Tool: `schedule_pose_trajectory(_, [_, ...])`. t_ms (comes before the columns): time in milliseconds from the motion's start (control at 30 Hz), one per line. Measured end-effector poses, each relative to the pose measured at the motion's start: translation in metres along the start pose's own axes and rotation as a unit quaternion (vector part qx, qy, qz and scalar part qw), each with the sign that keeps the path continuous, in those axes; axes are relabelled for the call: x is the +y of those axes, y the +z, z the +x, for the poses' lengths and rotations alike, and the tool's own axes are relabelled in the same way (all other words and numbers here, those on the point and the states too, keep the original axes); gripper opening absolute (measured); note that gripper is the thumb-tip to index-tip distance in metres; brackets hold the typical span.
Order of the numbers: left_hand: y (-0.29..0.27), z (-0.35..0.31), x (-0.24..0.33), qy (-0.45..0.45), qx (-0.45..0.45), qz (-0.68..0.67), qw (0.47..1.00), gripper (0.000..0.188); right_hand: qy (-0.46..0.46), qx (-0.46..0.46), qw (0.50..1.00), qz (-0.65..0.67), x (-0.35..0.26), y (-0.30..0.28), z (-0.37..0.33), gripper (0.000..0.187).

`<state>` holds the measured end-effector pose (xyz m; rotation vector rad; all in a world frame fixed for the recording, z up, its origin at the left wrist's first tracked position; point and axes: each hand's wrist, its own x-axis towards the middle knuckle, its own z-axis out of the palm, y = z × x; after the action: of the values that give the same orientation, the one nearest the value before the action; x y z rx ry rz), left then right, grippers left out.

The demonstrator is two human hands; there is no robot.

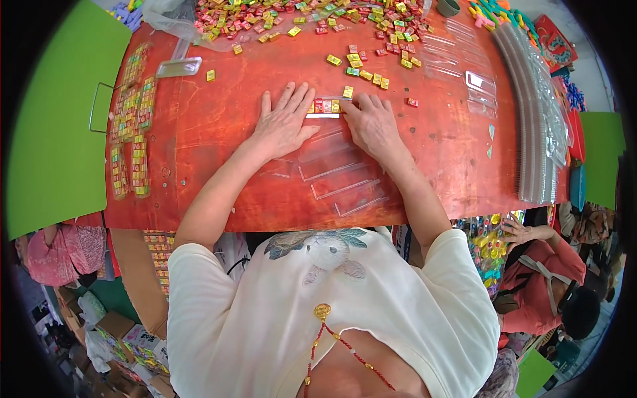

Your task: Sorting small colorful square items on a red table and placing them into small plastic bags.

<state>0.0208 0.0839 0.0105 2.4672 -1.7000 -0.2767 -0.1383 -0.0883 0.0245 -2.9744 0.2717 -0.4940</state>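
Observation:
A short row of small red and yellow boxes lies in front of me, with a white strip along its near edge. My left hand rests on the table with its fingers stretched out, touching or nearly touching the row's left end. At the right end my right hand has its fingers curled down; whatever they pinch is hidden beneath them. Just beyond those fingers sits a loose yellow box. Clear plastic trays lie overlapping between my forearms.
The red table holds a heap of small boxes at its far side. Filled trays lie at left, near a single clear tray. More clear trays and stacked plastic stand right. A co-worker works at lower right.

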Motion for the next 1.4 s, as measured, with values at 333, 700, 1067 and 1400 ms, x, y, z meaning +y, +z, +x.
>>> schedule_pose_trajectory(333, [0.010,0.003,-0.007,0.059,0.104,-0.045,0.992,0.058,0.068,0.072,0.990,0.104,0.016,-0.004,-0.014,0.025])
schedule_pose_trajectory(700, [-0.001,0.008,0.004,0.069,0.134,0.059,0.987,0.048,0.124,0.071,0.985,0.101,0.027,-0.005,-0.031,0.026])
schedule_pose_trajectory(1067, [-0.001,0.025,0.015,0.112,0.140,0.048,0.983,0.051,0.115,0.033,0.988,0.093,0.034,0.003,-0.026,0.027])
schedule_pose_trajectory(1400, [-0.007,0.011,-0.023,0.078,0.174,0.025,0.981,0.044,0.134,0.081,0.988,0.004,0.045,-0.002,-0.029,0.031])
